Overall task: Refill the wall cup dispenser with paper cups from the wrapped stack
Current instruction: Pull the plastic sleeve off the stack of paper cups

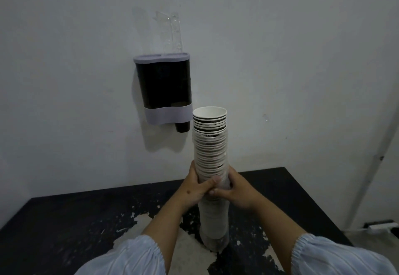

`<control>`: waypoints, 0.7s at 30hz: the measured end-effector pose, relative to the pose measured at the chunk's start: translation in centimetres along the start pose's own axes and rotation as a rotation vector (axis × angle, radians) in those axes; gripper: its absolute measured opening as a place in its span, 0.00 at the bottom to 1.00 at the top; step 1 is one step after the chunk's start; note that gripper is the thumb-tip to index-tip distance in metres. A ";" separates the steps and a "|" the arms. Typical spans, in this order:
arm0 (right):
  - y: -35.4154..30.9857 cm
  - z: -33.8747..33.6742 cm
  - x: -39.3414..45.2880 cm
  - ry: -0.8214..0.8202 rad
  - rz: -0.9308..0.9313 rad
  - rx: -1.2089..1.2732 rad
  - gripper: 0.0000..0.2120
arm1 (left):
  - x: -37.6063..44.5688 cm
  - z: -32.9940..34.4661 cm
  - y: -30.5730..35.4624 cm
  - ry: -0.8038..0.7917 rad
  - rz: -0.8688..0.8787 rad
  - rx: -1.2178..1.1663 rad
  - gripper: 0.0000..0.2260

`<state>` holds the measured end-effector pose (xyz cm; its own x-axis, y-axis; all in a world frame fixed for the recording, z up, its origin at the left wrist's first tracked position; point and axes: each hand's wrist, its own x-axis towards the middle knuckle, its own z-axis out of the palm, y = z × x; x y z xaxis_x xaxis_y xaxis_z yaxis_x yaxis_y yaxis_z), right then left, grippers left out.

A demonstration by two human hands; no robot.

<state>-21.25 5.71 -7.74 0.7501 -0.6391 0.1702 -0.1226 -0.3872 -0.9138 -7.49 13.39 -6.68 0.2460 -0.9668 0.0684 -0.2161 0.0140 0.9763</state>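
On the black table (pixel 302 188) with its peeling top, close to the middle of the room as I see it, stands a tall stack of paper cups (pixel 210 149), upright, its foot on a bare worn patch. Clear wrapper (pixel 213 216) still sleeves the lower part; the top rims at twelve o'clock stand free of it. Both hands are clamped on the stack about halfway up: the left hand (pixel 194 185) curls round it from nine o'clock, the right hand (pixel 236 190) from three o'clock, thumbs meeting at the front. Up at ten o'clock from the stack, well apart from it, the cup dispenser (pixel 164 89) hangs on the white wall (pixel 302 58), dark-bodied with grey bands, one dark cup (pixel 182 126) poking out below. Pale blue sleeves (pixel 129 257) cover both forearms
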 end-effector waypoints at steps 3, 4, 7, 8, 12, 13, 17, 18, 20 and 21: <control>1.1 0.2 -0.5 -0.014 0.035 -0.025 0.35 | -0.5 0.1 -1.2 -0.022 -0.052 0.022 0.44; 1.2 0.3 -0.6 -0.023 0.045 -0.030 0.35 | -0.7 0.1 -1.4 -0.023 -0.063 0.022 0.43; 0.8 -0.1 -0.6 -0.041 0.055 -0.043 0.37 | -0.6 -0.4 -0.8 -0.015 -0.063 -0.045 0.35; 0.5 -0.4 -0.5 -0.038 0.052 -0.027 0.40 | -0.5 -0.6 -0.3 0.002 -0.044 -0.071 0.37; -1.8 -1.2 -0.5 0.063 0.010 0.053 0.55 | 0.1 -1.6 2.0 0.089 0.118 -0.117 0.47; -2.4 -1.3 -0.3 0.081 -0.031 0.039 0.56 | 0.3 -1.6 2.6 0.106 0.155 -0.116 0.44; -3.5 -0.8 0.6 0.078 -0.191 -0.012 0.49 | 0.4 -1.3 3.8 0.145 0.199 -0.100 0.38; -3.2 -0.6 0.7 0.083 -0.210 -0.022 0.46 | 0.4 -1.1 3.7 0.153 0.192 -0.097 0.37; -2.4 -0.3 0.5 0.089 -0.201 -0.015 0.43 | 0.2 -0.9 3.0 0.180 0.168 -0.093 0.34; -2.0 -0.1 0.3 0.089 -0.185 -0.007 0.42 | 0.1 -0.7 2.6 0.188 0.150 -0.089 0.33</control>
<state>-20.85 6.21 -5.84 0.7002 -0.6122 0.3673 0.0073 -0.5084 -0.8611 -7.38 13.55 -4.02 0.3907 -0.8879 0.2429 -0.1818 0.1842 0.9659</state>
